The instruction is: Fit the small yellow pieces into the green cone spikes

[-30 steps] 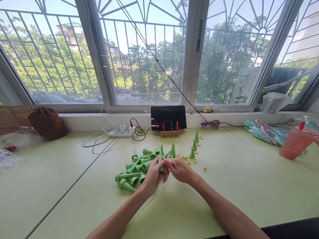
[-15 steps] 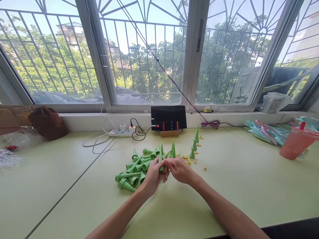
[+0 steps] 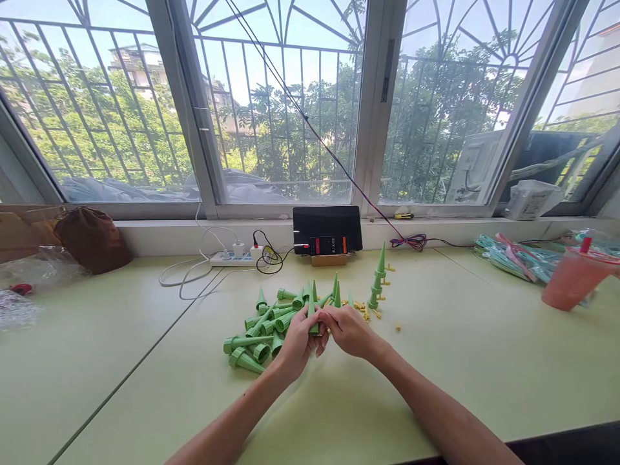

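My left hand [image 3: 297,342] is closed round a green cone [image 3: 312,314], which points upward. My right hand [image 3: 347,329] meets it from the right, fingers pinched together against the cone's lower part; whatever lies between those fingertips is hidden. Many green cones with ribbed caps lie in a pile [image 3: 261,327] beside and behind my left hand. Small yellow pieces [image 3: 360,306] are scattered behind my right hand. Further right rises an upright stack of green cones [image 3: 376,284] with yellow pieces sticking out to the right.
A phone [image 3: 329,246] leans before a black tablet [image 3: 327,223] at the back. To their left lies a power strip [image 3: 237,259] with cables. A brown bag [image 3: 93,240] is at far left, a pink cup [image 3: 574,278] and plastic packets [image 3: 508,258] at right.
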Demonstrator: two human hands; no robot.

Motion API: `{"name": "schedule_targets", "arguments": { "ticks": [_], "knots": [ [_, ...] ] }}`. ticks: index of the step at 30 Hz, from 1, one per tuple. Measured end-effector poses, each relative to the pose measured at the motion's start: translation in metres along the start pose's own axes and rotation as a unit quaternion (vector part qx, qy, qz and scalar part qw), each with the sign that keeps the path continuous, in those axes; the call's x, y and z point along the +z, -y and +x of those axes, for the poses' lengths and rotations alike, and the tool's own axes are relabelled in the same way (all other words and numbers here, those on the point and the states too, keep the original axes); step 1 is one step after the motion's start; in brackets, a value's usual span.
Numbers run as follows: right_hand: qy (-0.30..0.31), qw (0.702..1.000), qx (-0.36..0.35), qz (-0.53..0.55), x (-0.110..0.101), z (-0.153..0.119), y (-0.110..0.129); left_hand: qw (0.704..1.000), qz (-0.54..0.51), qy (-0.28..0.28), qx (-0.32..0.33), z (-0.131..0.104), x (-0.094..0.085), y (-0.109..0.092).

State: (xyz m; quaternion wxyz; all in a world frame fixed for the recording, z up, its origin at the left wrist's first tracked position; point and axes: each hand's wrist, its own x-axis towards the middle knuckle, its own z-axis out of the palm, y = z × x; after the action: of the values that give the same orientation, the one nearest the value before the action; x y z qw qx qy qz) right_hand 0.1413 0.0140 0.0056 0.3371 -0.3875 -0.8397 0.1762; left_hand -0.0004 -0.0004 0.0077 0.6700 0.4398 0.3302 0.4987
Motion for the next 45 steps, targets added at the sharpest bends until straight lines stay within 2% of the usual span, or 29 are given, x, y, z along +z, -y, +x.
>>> {"name": "schedule_targets", "arguments": {
  "ticks": [19, 25, 31, 45],
  "knots": [
    [0.017, 1.000, 0.000, 0.014, -0.0007, 0.0005, 0.0017, 1.000, 0.007, -0.002, -0.001, 0.0003, 0.0006, 0.0008],
    [-0.004, 1.000, 0.016, 0.014, -0.0007, -0.0004, 0.0024, 1.000, -0.006, -0.007, 0.003, -0.0001, 0.0014, -0.0027],
    [0.006, 1.000, -0.003, 0.021, -0.0003, -0.0001, 0.0013, 1.000, -0.012, -0.006, -0.002, 0.0004, 0.0009, -0.0008],
    [0.006, 1.000, 0.005, 0.024, 0.0003, -0.0011, 0.0004, 1.000, -0.004, -0.008, 0.007, -0.0001, 0.0027, -0.0023]
  ]
}}
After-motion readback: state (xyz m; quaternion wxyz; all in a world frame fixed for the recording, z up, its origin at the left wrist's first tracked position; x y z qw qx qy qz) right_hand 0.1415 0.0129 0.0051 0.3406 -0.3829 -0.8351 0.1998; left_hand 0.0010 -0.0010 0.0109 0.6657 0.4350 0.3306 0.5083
